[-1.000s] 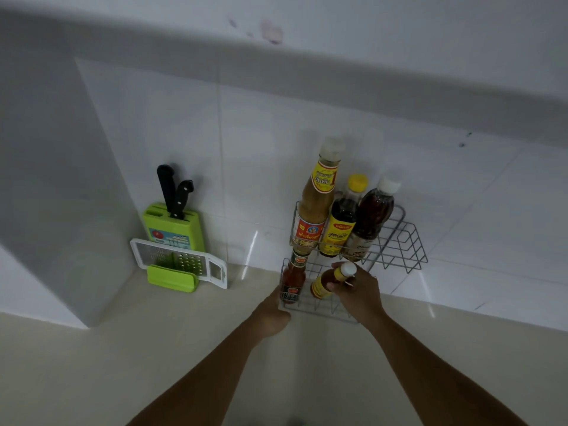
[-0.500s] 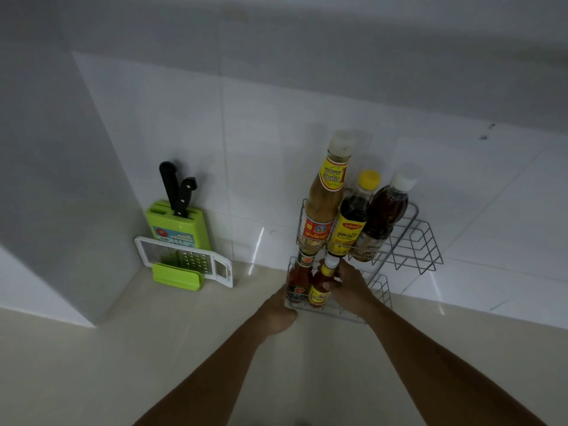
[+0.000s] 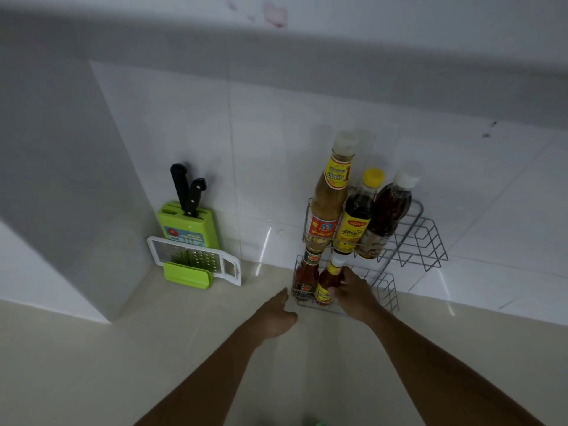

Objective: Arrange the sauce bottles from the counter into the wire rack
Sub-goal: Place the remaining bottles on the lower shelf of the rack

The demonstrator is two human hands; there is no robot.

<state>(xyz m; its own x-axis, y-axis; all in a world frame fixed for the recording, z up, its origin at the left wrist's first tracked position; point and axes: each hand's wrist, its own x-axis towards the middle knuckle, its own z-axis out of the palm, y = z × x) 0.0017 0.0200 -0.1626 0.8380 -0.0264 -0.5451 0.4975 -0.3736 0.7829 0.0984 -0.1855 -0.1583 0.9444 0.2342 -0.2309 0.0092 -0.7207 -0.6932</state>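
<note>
A pale, glossy tabletop (image 3: 92, 348) meets a white tiled wall in a dim kitchen corner. Working left to right: a green knife block (image 3: 188, 224) stands against the wall at 9 o'clock from the rack, holding two black-handled knives, with a white grater (image 3: 193, 261) leaning in front of it.

The left hand (image 3: 273, 315) rests at the rack's lower front-left corner — fingers loosely curled, grasping nothing, apparently steadying the frame or waiting just beside it.

The two-tier wire rack (image 3: 415, 244) stands against the wall. The upper tier holds three tall bottles: a tan sauce bottle (image 3: 330, 198), a dark bottle with a yellow cap (image 3: 358, 216) and a brown bottle with a white cap (image 3: 387, 216). The lower tier holds a red chilli sauce bottle (image 3: 305, 276) at its left end.

The right hand (image 3: 353, 290) has its fingers wrapped around a small yellow-labelled bottle (image 3: 329, 281), which stands upright in the lower tier, just beside the red one.

Procedure for the step in hand — seating the small bottle:
- Confirm the base sits flat on the wire floor, not perched on a single wire.
- Keep the cap clear of the upper tier's underside.
- Press it snug against the red bottle, leaving the open space at 3 o'clock for further bottles.
- Release only once the bottle stands without support; withdraw the fingers straight back to avoid tipping it.

No further bottles are visible on the tabletop.
</note>
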